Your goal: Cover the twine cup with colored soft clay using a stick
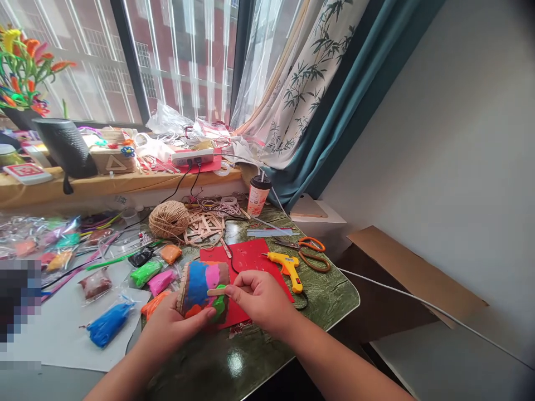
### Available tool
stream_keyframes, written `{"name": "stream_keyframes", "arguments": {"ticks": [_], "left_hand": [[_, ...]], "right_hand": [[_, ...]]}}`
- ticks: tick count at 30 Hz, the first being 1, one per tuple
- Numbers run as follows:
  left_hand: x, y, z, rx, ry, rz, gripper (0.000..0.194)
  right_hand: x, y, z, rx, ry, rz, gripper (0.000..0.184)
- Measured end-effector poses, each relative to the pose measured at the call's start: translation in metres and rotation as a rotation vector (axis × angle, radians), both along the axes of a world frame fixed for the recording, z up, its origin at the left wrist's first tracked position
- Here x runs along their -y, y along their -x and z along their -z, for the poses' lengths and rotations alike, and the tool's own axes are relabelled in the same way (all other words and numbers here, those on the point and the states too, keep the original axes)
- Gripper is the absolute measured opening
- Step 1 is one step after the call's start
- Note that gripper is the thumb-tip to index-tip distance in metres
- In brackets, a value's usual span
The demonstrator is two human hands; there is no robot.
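My left hand (178, 323) grips a small craft piece (197, 284) from its left and lower side. Patches of blue, pink, orange and green clay cover its face, and twine-like trim runs along its left edge. Between the thumb and fingers of my right hand (259, 301) is a wooden craft stick (216, 291), its tip over the clay surface by the green patch. Beneath both hands lies a red sheet (254, 253). Bags of pink clay (162, 282), green clay (146, 273) and blue clay (109, 324) rest to the left.
A yellow glue gun (286, 267) and orange-handled scissors (307, 248) lie on the right, near the table edge (343, 295). Behind are a ball of twine (168, 218), loose craft sticks (204, 227) and a lidded cup (258, 197). A white cable (397, 287) runs off rightward.
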State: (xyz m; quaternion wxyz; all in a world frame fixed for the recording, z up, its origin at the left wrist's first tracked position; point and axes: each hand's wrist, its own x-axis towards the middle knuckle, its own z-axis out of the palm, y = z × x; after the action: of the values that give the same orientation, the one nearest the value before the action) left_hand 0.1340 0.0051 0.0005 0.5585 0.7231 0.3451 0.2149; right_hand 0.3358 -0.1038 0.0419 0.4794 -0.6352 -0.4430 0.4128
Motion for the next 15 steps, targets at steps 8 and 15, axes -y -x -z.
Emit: {"name": "stream_keyframes", "arguments": {"ticks": [8, 15], "left_hand": [[0.014, -0.003, -0.021, -0.009, 0.025, -0.086, 0.04], [0.021, -0.007, -0.032, 0.007, 0.018, -0.13, 0.031]], "right_hand": [[0.0, -0.001, -0.008, 0.006, 0.016, 0.0, 0.048], [-0.002, -0.002, -0.007, -0.008, -0.002, 0.009, 0.046]]}}
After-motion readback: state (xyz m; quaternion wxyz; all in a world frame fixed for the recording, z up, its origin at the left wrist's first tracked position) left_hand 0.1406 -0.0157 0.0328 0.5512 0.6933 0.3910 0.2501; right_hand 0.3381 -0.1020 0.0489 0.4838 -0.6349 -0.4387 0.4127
